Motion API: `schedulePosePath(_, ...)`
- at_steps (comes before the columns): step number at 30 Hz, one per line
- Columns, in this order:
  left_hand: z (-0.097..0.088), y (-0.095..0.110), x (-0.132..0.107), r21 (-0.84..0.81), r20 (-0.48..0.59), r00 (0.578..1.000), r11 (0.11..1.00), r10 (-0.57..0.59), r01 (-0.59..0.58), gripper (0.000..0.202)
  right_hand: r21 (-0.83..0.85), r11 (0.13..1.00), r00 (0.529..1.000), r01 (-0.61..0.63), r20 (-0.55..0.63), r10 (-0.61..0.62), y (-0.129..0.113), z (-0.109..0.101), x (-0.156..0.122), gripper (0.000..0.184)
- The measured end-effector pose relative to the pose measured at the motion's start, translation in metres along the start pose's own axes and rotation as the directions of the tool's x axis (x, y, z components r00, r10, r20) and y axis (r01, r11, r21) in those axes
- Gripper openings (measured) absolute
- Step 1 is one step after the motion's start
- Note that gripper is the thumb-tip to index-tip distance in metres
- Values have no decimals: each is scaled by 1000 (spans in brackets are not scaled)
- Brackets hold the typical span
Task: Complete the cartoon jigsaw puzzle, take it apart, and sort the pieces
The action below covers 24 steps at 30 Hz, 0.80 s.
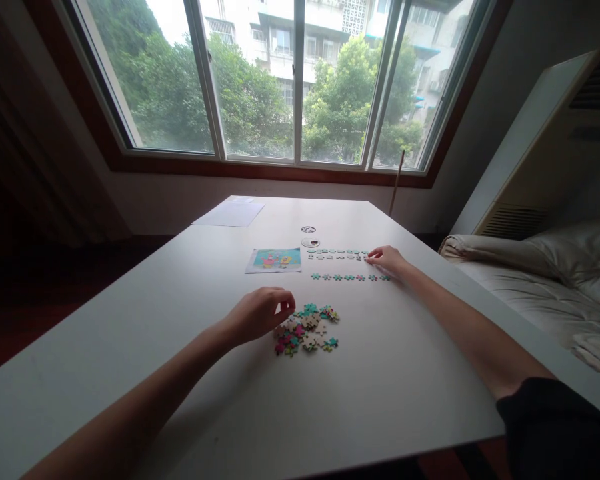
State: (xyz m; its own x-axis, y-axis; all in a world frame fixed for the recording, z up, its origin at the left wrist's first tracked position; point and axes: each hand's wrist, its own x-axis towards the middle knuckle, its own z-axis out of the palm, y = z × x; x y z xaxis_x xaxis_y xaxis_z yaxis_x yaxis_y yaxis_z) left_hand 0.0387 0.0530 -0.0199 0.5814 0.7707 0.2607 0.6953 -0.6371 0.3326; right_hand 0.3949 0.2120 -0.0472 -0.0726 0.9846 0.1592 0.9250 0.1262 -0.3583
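A loose pile of jigsaw puzzle pieces (310,323) lies in the middle of the white table, some coloured side up and others showing plain backs. My left hand (263,312) hovers at the pile's upper left edge. Its thumb and fingers curl together, and whatever may be between the tips is hidden. Farther off, my right hand (389,259) pinches a puzzle piece (367,259) at the right end of the second row. Puzzle pieces are laid out in rows, with a nearer row (350,277) below. Left of the rows lies a picture sheet (276,260) with cartoon figures.
Two small round items (310,243) (309,229) lie beyond the rows on the white table (210,393). Paper sheets (231,212) rest at its far left corner. A cream sofa (535,280) stands to the right, and a window (295,87) is ahead.
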Motion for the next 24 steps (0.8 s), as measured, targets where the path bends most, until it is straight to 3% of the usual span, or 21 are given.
schedulePosePath(6,-4,-2,-3,23,38,999,1000,-1,0,17,-50,998,999,38,-6,-38,-8,-10,-11,29)
schedulePosePath(12,-10,0,-3,-2,138,990,1000,4,-4,17,-34,981,981,193,-1,-193,-45,-15,-52,24)
schedulePosePath(16,-9,4,-5,-16,181,983,1000,14,-11,18,28,915,915,402,-51,-401,-74,-9,-94,20)
schedulePosePath(24,-7,16,-6,15,188,982,999,32,-36,16,121,811,817,573,-167,-552,-113,2,-151,13)
